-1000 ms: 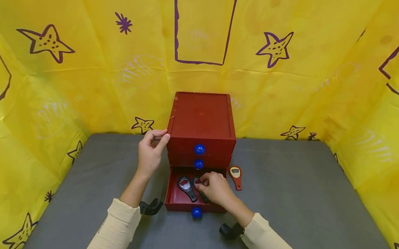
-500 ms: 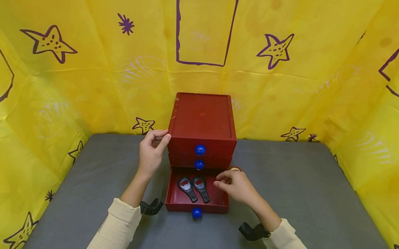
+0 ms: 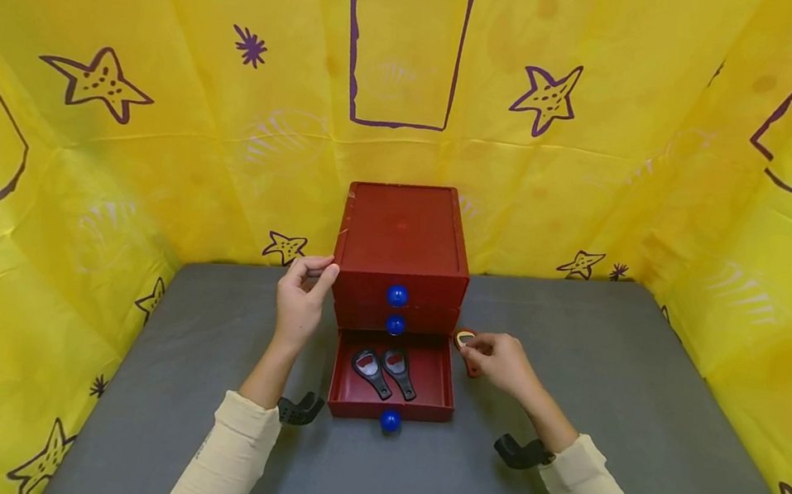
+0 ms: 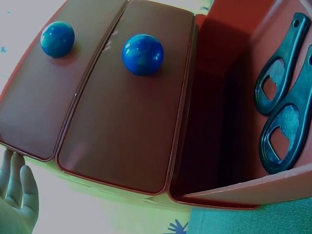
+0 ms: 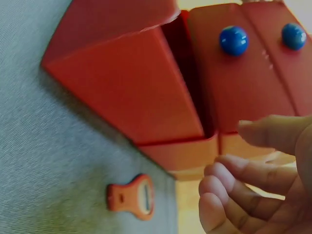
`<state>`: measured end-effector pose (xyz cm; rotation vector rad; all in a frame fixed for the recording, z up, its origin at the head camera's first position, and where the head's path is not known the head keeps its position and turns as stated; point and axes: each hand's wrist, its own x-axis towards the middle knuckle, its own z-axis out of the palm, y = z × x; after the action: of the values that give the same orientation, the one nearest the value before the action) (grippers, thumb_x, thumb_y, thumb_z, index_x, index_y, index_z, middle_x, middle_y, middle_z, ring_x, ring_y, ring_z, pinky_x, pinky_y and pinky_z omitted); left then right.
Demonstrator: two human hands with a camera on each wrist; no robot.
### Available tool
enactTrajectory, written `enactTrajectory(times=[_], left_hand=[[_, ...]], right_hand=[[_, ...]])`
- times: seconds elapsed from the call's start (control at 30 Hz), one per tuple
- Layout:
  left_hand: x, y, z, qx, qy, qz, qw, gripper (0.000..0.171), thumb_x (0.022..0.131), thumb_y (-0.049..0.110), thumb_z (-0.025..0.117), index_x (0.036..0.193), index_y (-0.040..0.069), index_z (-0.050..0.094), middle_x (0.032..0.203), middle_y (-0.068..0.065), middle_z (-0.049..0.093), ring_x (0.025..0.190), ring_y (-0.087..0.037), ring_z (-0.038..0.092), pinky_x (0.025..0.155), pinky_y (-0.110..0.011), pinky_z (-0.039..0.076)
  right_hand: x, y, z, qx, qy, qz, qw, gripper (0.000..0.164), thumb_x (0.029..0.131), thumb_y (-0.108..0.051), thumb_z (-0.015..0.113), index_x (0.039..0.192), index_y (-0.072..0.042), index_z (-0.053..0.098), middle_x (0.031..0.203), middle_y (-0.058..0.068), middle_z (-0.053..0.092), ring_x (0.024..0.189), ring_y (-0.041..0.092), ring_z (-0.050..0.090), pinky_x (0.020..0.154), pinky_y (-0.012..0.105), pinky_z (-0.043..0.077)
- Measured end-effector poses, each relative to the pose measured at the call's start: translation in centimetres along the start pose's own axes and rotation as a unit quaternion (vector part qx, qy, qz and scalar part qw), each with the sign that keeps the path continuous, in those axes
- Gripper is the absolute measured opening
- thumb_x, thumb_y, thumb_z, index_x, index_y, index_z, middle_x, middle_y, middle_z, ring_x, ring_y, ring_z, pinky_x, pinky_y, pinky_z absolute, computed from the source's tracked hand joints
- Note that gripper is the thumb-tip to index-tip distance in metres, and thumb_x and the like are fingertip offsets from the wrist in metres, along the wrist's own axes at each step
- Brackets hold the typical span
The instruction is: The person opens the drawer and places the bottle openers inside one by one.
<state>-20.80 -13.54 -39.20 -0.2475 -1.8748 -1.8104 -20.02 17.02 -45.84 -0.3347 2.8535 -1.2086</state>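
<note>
A red drawer cabinet (image 3: pixel 405 232) stands on the table, its bottom drawer (image 3: pixel 435 377) pulled out. Two black bottle openers (image 3: pixel 372 372) lie side by side inside that drawer, also showing in the left wrist view. My left hand (image 3: pixel 298 305) touches the cabinet's upper left front corner with its fingertips. To the right of the cabinet, my right hand (image 3: pixel 506 364) is over a red bottle opener (image 5: pixel 127 196), partly covering it in the head view. The right wrist view shows that opener flat on the table, apart from the spread thumb and fingers.
Blue ball knobs (image 3: pixel 398 296) stick out from the drawer fronts; the lowest knob (image 3: pixel 391 421) juts toward me. Yellow cloth (image 3: pixel 273 97) with purple drawings walls the grey table (image 3: pixel 571 404) at the back and both sides.
My right hand has left the black opener in the drawer and moved right, out over the red opener on the table. My left hand stays at the cabinet corner.
</note>
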Motion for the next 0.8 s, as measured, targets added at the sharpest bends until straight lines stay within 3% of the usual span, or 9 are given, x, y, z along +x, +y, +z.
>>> enactTrajectory(times=[0.27,0.47,0.63,0.8], left_hand=[[-0.1,0.1,0.0,0.009,-0.002,-0.007,0.9999,0.023,0.090,-0.001,0.064,0.106,-0.017,0.062,0.093,0.010,0.059,0.082,-0.001,0.056,0.075,-0.017,0.050],[0.0,0.1,0.0,0.004,-0.006,-0.001,1.0000,0.023,0.090,-0.002,0.064,0.106,-0.018,0.061,0.093,0.008,0.058,0.082,-0.001,0.055,0.076,-0.014,0.050],[0.0,0.0,0.0,0.005,-0.006,0.000,1.0000,0.022,0.090,-0.003,0.064,0.106,-0.018,0.061,0.093,0.009,0.058,0.081,-0.002,0.055,0.075,-0.013,0.050],[0.0,0.0,-0.1,0.008,-0.004,0.000,1.0000,0.023,0.090,-0.001,0.064,0.107,-0.017,0.061,0.094,0.007,0.060,0.081,-0.001,0.056,0.074,-0.013,0.050]], right_hand=[[0.8,1.9,1.2,-0.042,0.053,0.035,0.997,0.020,0.085,-0.015,0.071,0.092,0.004,0.074,0.083,0.013,0.074,0.073,0.020,0.064,0.065,0.032,0.050],[1.4,3.2,2.1,-0.064,0.060,0.073,0.993,0.023,0.081,-0.015,0.072,0.094,0.004,0.072,0.077,0.010,0.068,0.070,0.023,0.059,0.063,0.033,0.047],[1.6,3.9,3.0,-0.095,0.040,0.068,0.992,0.028,0.078,-0.017,0.077,0.096,0.004,0.070,0.073,0.010,0.061,0.069,0.023,0.053,0.062,0.034,0.044],[1.8,3.7,3.7,-0.130,0.049,0.047,0.989,0.023,0.075,-0.015,0.080,0.081,0.003,0.066,0.071,0.012,0.059,0.068,0.027,0.054,0.062,0.041,0.045]])
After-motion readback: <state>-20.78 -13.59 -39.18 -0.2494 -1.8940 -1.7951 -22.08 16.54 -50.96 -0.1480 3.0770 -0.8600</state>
